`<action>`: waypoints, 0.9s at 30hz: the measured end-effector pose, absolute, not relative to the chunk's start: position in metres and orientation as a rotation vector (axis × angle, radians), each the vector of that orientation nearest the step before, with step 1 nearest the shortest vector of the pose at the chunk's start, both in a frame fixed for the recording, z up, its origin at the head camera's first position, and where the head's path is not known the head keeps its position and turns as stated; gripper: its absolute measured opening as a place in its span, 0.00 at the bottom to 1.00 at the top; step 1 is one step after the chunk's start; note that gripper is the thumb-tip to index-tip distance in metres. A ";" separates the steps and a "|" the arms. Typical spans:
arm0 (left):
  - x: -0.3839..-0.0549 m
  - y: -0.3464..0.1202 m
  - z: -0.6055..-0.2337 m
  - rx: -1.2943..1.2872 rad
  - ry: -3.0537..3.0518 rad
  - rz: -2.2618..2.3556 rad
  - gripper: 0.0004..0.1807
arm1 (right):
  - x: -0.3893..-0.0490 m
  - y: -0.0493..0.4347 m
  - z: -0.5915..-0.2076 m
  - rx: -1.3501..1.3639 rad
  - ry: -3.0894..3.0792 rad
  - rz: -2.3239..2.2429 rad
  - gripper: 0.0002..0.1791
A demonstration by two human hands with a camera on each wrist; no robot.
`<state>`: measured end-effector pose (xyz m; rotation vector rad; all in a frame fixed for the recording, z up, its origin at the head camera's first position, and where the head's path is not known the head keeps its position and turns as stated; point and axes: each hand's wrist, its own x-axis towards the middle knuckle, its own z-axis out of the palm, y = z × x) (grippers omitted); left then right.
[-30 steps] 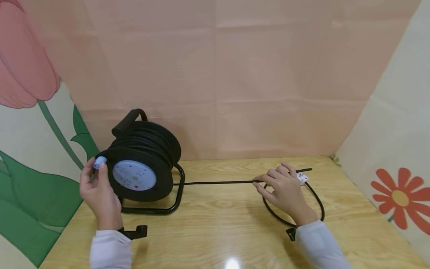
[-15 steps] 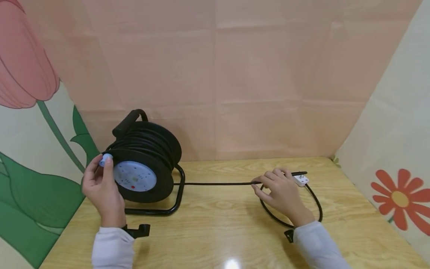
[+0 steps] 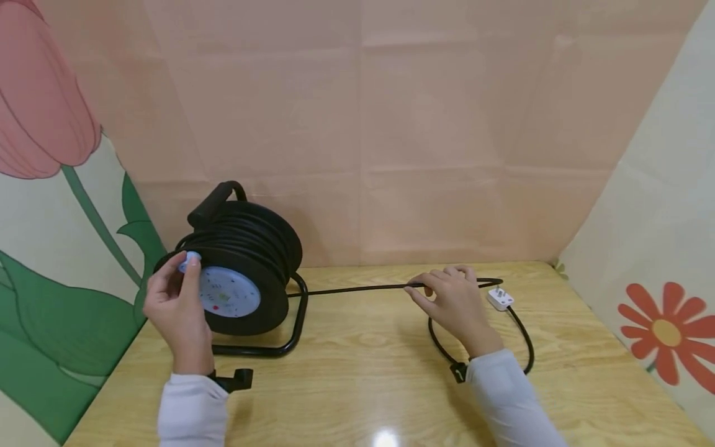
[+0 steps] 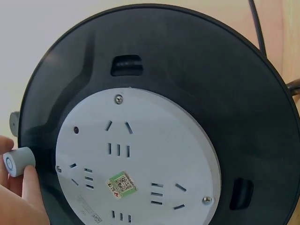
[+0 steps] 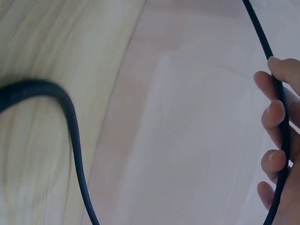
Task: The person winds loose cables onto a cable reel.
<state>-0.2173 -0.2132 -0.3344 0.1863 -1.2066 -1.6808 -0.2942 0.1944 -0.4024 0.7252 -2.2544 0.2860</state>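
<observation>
A black cable reel with cord wound on its drum stands at the left of the table, its pale socket panel facing me. My left hand pinches the light blue crank knob near the rim between thumb and fingers. From the reel the black cable runs right, nearly straight, to my right hand. Thumb and fingers of that hand hold the cable, and in the right wrist view it passes along the curled fingers. Behind it the cable loops round to a white plug lying on the table.
The reel rests on a black tubular stand and has a handle on top. A wood-grain table lies beneath. A peach backdrop rises behind, with flower-printed panels at both sides. Each wrist wears a black camera mount.
The left hand has carried the knob a little to the right along the reel's edge. The right hand has moved slightly left with the cable, and the plug shows more fully.
</observation>
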 end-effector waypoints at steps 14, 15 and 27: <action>-0.212 -0.204 -0.342 0.196 -1.551 -1.352 0.13 | -0.294 0.177 -0.408 0.832 -2.328 0.213 0.13; -0.212 -0.204 -0.342 0.185 -1.559 -1.343 0.13 | -0.294 0.176 -0.408 0.836 -2.334 0.209 0.14; -0.206 -0.198 -0.335 0.100 -1.672 -1.182 0.12 | -0.293 0.177 -0.409 0.832 -2.306 0.218 0.12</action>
